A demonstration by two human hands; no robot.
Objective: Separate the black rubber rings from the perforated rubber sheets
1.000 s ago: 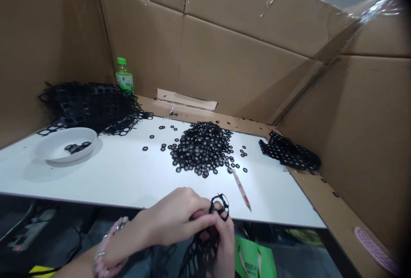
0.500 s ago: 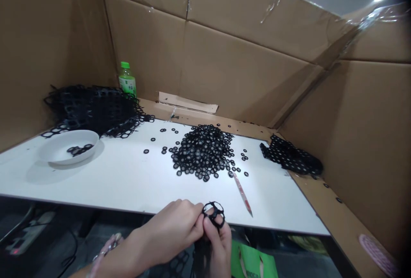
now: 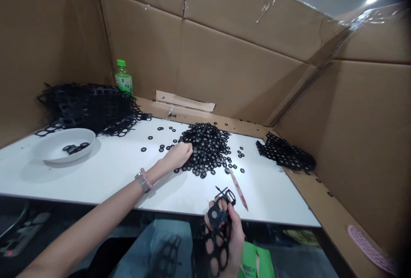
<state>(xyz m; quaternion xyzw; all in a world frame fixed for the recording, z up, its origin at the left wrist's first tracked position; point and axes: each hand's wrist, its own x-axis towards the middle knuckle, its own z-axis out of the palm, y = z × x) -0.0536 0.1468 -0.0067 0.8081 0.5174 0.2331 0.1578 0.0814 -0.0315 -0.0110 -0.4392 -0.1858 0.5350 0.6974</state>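
My left hand (image 3: 180,153) is over the left edge of a heap of small black rings (image 3: 208,147) with pale centres on the white tabletop. Its fingers are closed, and whatever they hold, if anything, is hidden. Lower down, just past the front edge of the table, my right hand (image 3: 236,231) grips a black perforated sheet (image 3: 218,243) with large round holes. One ring-like disc with a pale centre shows in the sheet near my fingers, and thin torn strands stick up at its top.
A white bowl (image 3: 48,153) with several black pieces stands left, before a tangle of black perforated sheets (image 3: 90,109). Behind is a green-capped bottle (image 3: 123,79). A pointed red-and-clear strip (image 3: 239,190) lies right of the heap; farther right is dotted black sheeting (image 3: 287,153). Cardboard walls (image 3: 240,59) surround the table.
My left hand has left the black sheet and reached forward to the ring heap. My right hand has kept the sheet and turned so that more of it shows.
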